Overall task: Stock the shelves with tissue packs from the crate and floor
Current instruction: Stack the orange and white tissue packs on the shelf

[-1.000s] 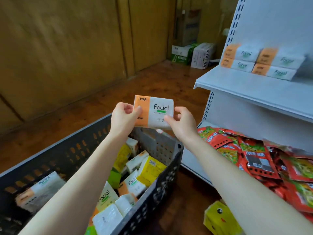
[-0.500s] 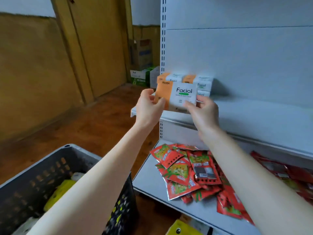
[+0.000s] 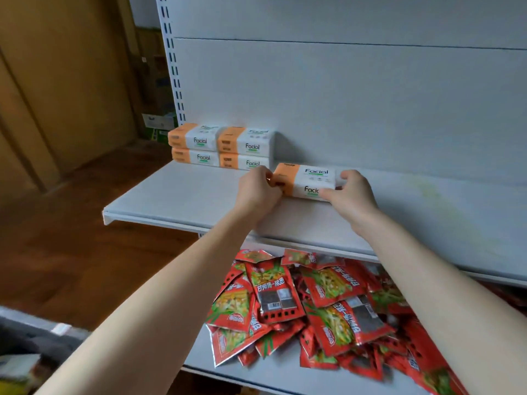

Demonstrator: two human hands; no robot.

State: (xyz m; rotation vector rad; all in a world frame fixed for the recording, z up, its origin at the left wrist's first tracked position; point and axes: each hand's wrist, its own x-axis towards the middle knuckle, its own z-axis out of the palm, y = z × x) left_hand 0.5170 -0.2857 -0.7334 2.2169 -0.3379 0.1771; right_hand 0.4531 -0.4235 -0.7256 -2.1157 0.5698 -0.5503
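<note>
While resting it on shelf [image 3: 182,195] beside stack [image 3: 222,146], grips tissue pack [image 3: 309,181] at both ends, left hand [image 3: 258,189] and right hand [image 3: 352,193].

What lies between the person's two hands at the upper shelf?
In the head view, a single Facial tissue pack: the left hand grips its orange end and the right hand its white end.

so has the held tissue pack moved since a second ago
Yes: tissue pack went from over the crate onto the upper shelf, beside the stacked packs.
</note>
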